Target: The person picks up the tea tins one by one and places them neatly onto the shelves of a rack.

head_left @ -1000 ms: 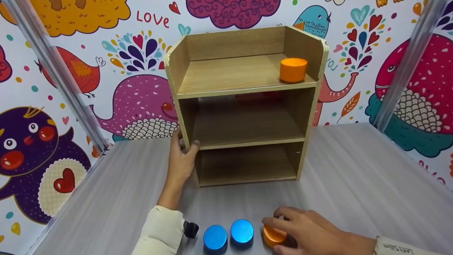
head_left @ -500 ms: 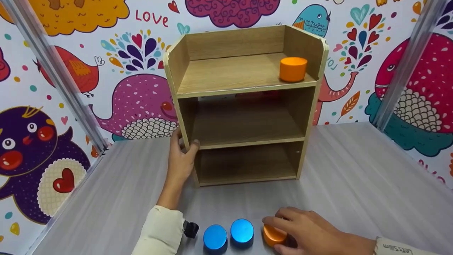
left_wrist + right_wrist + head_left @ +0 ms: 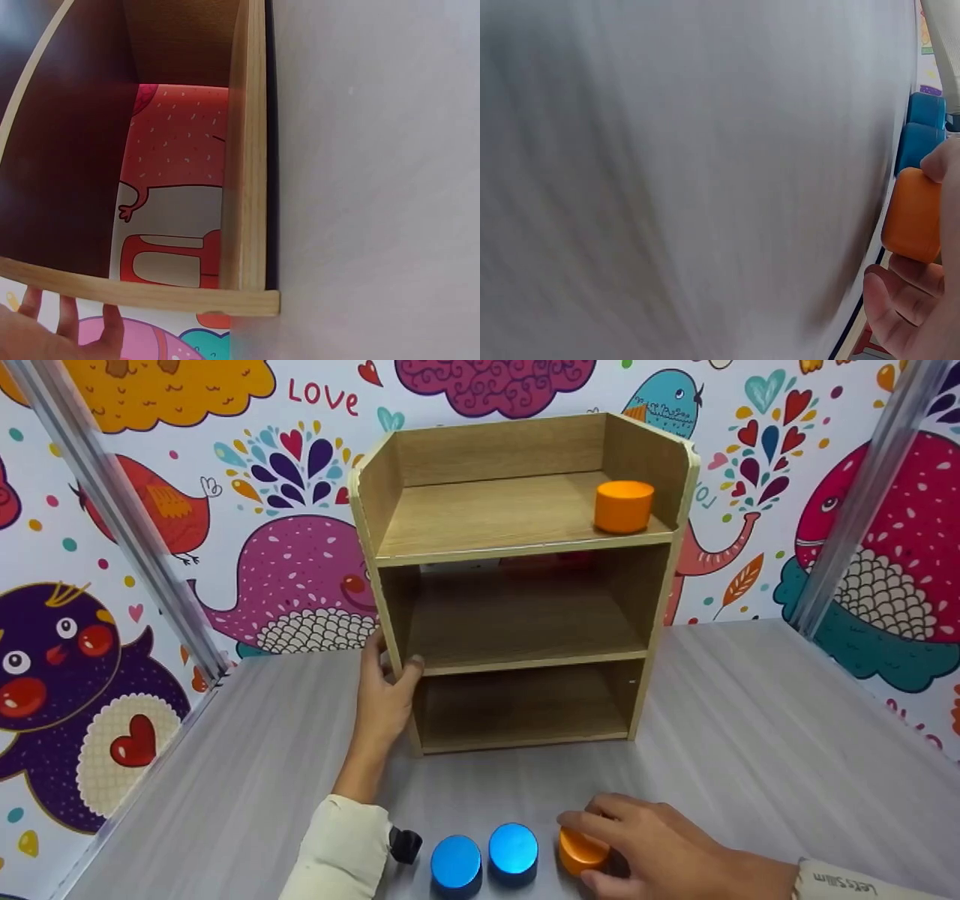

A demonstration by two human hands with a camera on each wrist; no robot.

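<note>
A wooden shelf unit (image 3: 510,667) with three levels stands upright on the table. My left hand (image 3: 384,701) grips the edge of its left side panel, thumb at the front; in the left wrist view, fingers (image 3: 67,319) show behind the panel. At the front right, my right hand (image 3: 652,844) holds a short orange cylinder, like a small tin (image 3: 583,853), between thumb and fingers. In the right wrist view the orange tin (image 3: 913,216) sits between the thumb and the fingers. Another orange tin (image 3: 624,508) stands on the top level, at its right end.
Two blue tins (image 3: 456,862) stand side by side on the table, between the left forearm and the right hand. The grey table (image 3: 750,720) extends to both sides of the shelf. Patterned wall panels (image 3: 300,570) enclose the back and sides.
My right hand and the orange tin in it have shifted very slightly away from me. The left hand keeps its place on the shelf unit.
</note>
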